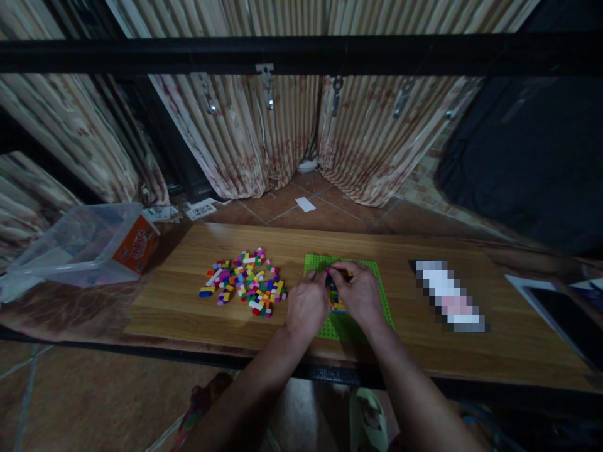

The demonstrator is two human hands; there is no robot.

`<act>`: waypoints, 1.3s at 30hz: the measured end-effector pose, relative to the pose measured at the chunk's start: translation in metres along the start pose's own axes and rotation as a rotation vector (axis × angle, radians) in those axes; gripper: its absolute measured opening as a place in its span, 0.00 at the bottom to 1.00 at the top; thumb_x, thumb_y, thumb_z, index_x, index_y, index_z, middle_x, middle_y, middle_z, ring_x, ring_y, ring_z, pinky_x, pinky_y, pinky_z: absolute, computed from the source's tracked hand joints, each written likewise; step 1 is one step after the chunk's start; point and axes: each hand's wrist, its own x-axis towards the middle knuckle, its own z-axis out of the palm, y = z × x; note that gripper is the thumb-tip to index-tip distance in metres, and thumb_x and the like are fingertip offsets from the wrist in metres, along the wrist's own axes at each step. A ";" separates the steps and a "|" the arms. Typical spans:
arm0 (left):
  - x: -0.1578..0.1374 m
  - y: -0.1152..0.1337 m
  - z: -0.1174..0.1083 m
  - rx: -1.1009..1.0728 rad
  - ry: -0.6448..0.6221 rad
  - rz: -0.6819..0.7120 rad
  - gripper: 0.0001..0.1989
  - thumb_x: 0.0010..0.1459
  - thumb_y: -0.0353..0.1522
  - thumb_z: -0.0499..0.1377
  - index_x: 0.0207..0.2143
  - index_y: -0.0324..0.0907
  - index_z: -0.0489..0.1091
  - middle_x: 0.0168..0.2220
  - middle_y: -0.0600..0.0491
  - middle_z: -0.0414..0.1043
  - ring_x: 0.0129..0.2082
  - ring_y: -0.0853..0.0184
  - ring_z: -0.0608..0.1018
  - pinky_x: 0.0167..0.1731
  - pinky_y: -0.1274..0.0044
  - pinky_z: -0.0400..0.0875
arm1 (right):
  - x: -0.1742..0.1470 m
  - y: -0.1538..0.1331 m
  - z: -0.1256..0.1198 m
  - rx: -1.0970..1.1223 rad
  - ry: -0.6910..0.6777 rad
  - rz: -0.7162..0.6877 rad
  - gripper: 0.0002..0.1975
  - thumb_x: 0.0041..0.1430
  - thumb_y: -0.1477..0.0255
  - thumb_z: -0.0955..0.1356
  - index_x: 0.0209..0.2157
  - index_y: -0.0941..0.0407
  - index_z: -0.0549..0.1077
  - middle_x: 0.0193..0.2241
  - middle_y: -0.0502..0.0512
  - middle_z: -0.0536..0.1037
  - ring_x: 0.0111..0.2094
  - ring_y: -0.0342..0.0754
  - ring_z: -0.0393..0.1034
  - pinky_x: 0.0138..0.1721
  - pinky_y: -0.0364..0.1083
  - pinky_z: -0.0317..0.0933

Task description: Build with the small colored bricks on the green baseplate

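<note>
A green studded baseplate (384, 295) lies on the wooden board, with a small build of toy bricks (335, 295) in blue, yellow and red on it. My left hand (308, 304) is closed at the left side of the build, its fingertips partly hidden. From the right, my right hand (360, 292) reaches over the build, thumb and fingers pinched at its upper left, where a bit of magenta brick shows. Both hands cover much of the build. To their left, a loose pile of colourful toy bricks (254, 285) is spread out.
The wooden board (179, 301) spans the low table. A clear plastic box (94, 251) with an orange label stands at the left. Right of the baseplate lies a blurred-out flat object (450, 298), and a dark tablet-like thing (560, 314) is at the right edge. Striped curtains (235, 138) hang behind.
</note>
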 end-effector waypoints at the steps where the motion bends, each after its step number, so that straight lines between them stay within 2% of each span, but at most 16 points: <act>1: 0.000 0.000 0.000 0.000 -0.001 -0.002 0.16 0.63 0.27 0.46 0.49 0.41 0.67 0.40 0.48 0.74 0.34 0.64 0.78 0.32 0.76 0.71 | 0.000 0.000 0.000 0.006 -0.007 0.008 0.11 0.56 0.64 0.66 0.33 0.52 0.78 0.32 0.56 0.79 0.35 0.51 0.71 0.39 0.51 0.63; 10: 0.002 0.004 0.001 -0.002 -0.033 -0.029 0.16 0.62 0.26 0.46 0.49 0.39 0.67 0.40 0.45 0.73 0.34 0.64 0.78 0.33 0.77 0.71 | 0.002 0.003 0.003 0.065 -0.014 0.017 0.11 0.56 0.64 0.66 0.32 0.52 0.79 0.31 0.55 0.80 0.33 0.50 0.72 0.37 0.49 0.65; 16: 0.002 0.004 0.004 0.025 -0.009 -0.023 0.16 0.62 0.26 0.46 0.47 0.39 0.68 0.40 0.45 0.73 0.34 0.63 0.78 0.33 0.76 0.71 | 0.003 0.004 0.005 0.065 -0.010 0.005 0.10 0.56 0.65 0.66 0.32 0.51 0.79 0.30 0.54 0.80 0.30 0.49 0.71 0.34 0.48 0.65; 20: 0.001 0.002 0.003 -0.030 0.023 -0.015 0.15 0.63 0.27 0.46 0.46 0.39 0.70 0.39 0.45 0.74 0.34 0.62 0.78 0.34 0.74 0.72 | 0.002 0.002 0.004 0.067 -0.021 0.013 0.10 0.55 0.65 0.66 0.31 0.52 0.79 0.30 0.54 0.80 0.32 0.50 0.71 0.37 0.49 0.65; 23: 0.002 0.000 0.001 -0.154 0.066 -0.019 0.15 0.62 0.27 0.47 0.45 0.41 0.71 0.40 0.46 0.76 0.37 0.62 0.79 0.40 0.72 0.73 | 0.001 0.001 0.000 0.189 -0.009 0.029 0.11 0.56 0.65 0.65 0.33 0.54 0.79 0.32 0.55 0.80 0.35 0.51 0.73 0.41 0.50 0.65; 26: 0.005 -0.004 -0.003 -0.278 0.103 -0.074 0.14 0.60 0.26 0.51 0.46 0.41 0.71 0.44 0.46 0.77 0.42 0.62 0.79 0.46 0.71 0.71 | 0.003 0.003 -0.008 0.373 0.096 0.134 0.14 0.58 0.64 0.64 0.35 0.56 0.79 0.35 0.57 0.81 0.37 0.51 0.74 0.42 0.50 0.66; 29: 0.007 -0.008 -0.005 -0.398 0.145 -0.128 0.13 0.58 0.25 0.54 0.44 0.40 0.72 0.45 0.47 0.77 0.43 0.62 0.79 0.49 0.70 0.71 | 0.008 0.006 -0.020 0.439 0.209 0.228 0.15 0.57 0.63 0.65 0.34 0.57 0.79 0.33 0.58 0.82 0.37 0.52 0.75 0.41 0.51 0.66; 31: 0.008 -0.011 -0.005 -0.492 0.160 -0.132 0.11 0.57 0.26 0.55 0.42 0.40 0.72 0.43 0.48 0.78 0.42 0.63 0.79 0.48 0.71 0.72 | 0.010 0.008 -0.026 0.453 0.239 0.252 0.14 0.55 0.62 0.66 0.32 0.57 0.79 0.31 0.57 0.82 0.36 0.52 0.75 0.41 0.51 0.66; 33: 0.008 -0.012 -0.003 -0.616 0.153 -0.113 0.11 0.57 0.27 0.57 0.43 0.41 0.71 0.41 0.49 0.78 0.41 0.63 0.80 0.46 0.71 0.73 | 0.011 0.010 -0.030 0.485 0.216 0.252 0.13 0.54 0.63 0.67 0.32 0.56 0.79 0.31 0.56 0.82 0.35 0.52 0.75 0.40 0.50 0.66; 35: 0.008 -0.011 -0.001 -0.776 0.129 -0.105 0.12 0.58 0.28 0.57 0.46 0.40 0.70 0.41 0.48 0.78 0.39 0.64 0.80 0.43 0.73 0.74 | 0.009 0.010 -0.032 0.510 0.136 0.225 0.12 0.54 0.64 0.67 0.33 0.56 0.79 0.32 0.55 0.82 0.35 0.51 0.74 0.40 0.50 0.66; 39: 0.007 -0.004 -0.002 -1.039 0.048 -0.154 0.14 0.59 0.28 0.54 0.48 0.38 0.67 0.40 0.47 0.77 0.32 0.68 0.80 0.35 0.76 0.76 | 0.005 0.005 -0.035 0.461 -0.064 0.056 0.10 0.56 0.66 0.67 0.35 0.53 0.79 0.36 0.54 0.80 0.39 0.49 0.73 0.43 0.49 0.64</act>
